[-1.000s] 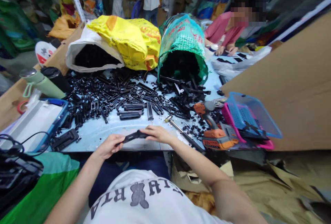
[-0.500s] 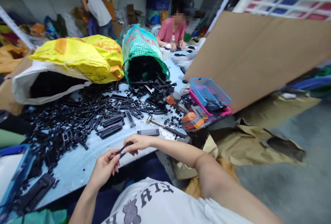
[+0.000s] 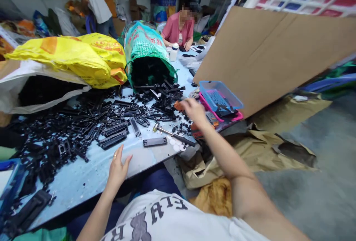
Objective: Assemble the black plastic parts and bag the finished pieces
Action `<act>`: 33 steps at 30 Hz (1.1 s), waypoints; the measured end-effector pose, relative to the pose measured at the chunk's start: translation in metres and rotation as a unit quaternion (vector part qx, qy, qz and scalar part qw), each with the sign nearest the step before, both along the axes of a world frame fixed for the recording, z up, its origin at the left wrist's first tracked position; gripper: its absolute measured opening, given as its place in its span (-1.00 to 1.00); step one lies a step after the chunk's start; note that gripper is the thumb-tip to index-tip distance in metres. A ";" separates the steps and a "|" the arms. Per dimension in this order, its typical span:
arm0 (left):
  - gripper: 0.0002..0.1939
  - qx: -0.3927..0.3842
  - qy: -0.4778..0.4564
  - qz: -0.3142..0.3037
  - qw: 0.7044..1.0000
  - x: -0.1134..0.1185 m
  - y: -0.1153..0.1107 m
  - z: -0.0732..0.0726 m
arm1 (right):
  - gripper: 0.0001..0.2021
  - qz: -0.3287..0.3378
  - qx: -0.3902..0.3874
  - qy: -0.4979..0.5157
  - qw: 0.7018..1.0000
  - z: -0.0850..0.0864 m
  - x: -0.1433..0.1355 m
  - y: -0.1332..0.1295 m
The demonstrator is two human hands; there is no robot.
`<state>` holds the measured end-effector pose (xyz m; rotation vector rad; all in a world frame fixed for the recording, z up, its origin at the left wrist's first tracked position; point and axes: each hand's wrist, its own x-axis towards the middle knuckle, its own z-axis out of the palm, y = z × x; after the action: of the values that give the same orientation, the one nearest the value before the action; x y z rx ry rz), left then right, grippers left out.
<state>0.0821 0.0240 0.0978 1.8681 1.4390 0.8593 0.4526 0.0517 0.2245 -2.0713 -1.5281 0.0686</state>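
My right hand [image 3: 194, 111] reaches across the table. Its fingers curl over the orange and grey cordless drill [image 3: 197, 132], covering most of its body; the drill's orange nose shows past the fingertips. My left hand [image 3: 119, 167] hangs at the table's front edge, fingers and thumb spread, nothing in it. Between the hands lie a grey slotted bar [image 3: 155, 142] and a hammer [image 3: 175, 134] with a black handle. Long black parts [image 3: 113, 140] lie beyond my left hand.
A heap of black parts [image 3: 80, 129] covers the table's left. A yellow sack [image 3: 69, 57] and a green sack [image 3: 147, 46] lie behind it. Blue [image 3: 236, 100] and pink [image 3: 238, 117] baskets stand beside a cardboard sheet [image 3: 272, 55]. Two people are farther back.
My hands have come apart. The right one has moved forward and right onto the drill; the left one has opened. The small dark part they held is no longer seen between them.
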 end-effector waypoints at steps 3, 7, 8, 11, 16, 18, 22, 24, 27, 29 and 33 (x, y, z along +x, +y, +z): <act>-0.45 0.007 0.059 0.030 0.998 -0.029 0.009 -0.017 | -0.56 -0.160 -0.016 -0.021 0.987 0.028 0.090 0.015; -0.52 0.041 0.122 0.107 0.986 -0.067 0.023 -0.025 | -0.51 -0.247 -0.034 -0.090 0.964 0.022 0.147 0.044; -0.54 0.049 0.141 0.134 0.980 -0.076 0.028 -0.024 | -0.53 -0.213 0.003 -0.120 0.970 0.013 0.140 0.050; -0.58 0.054 0.220 0.230 0.947 -0.099 0.047 -0.016 | -0.66 0.026 0.079 -0.156 0.984 -0.022 0.071 0.054; -0.51 -0.056 0.304 0.387 0.869 -0.122 0.081 -0.007 | -0.65 0.406 -0.069 -0.156 0.898 -0.095 -0.083 0.019; -0.48 -0.104 0.292 0.391 0.867 -0.128 0.091 -0.008 | -0.60 0.426 -0.115 -0.175 0.880 -0.122 -0.110 0.008; -0.64 -0.112 0.256 0.361 0.890 -0.134 0.093 -0.012 | -0.57 0.409 -0.161 -0.136 0.888 -0.151 -0.114 0.002; -0.69 -0.079 0.225 0.349 0.906 -0.131 0.083 -0.012 | -0.57 0.397 -0.156 -0.038 0.904 -0.151 -0.116 0.001; -0.74 -0.043 0.136 0.313 0.939 -0.114 0.061 -0.007 | -0.54 0.347 -0.157 0.213 0.900 -0.141 -0.138 0.000; -0.74 -0.045 0.040 0.259 0.964 -0.096 0.046 0.000 | -0.53 0.294 -0.188 0.386 0.854 -0.133 -0.163 0.002; -0.55 -0.092 -0.178 0.128 0.971 -0.064 0.021 0.014 | -0.56 0.221 -0.223 0.591 0.743 -0.120 -0.210 0.011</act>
<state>0.0179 0.0451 0.1115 1.3296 1.4879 1.0811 0.2429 0.0627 0.1044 -1.2718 -1.0879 1.7072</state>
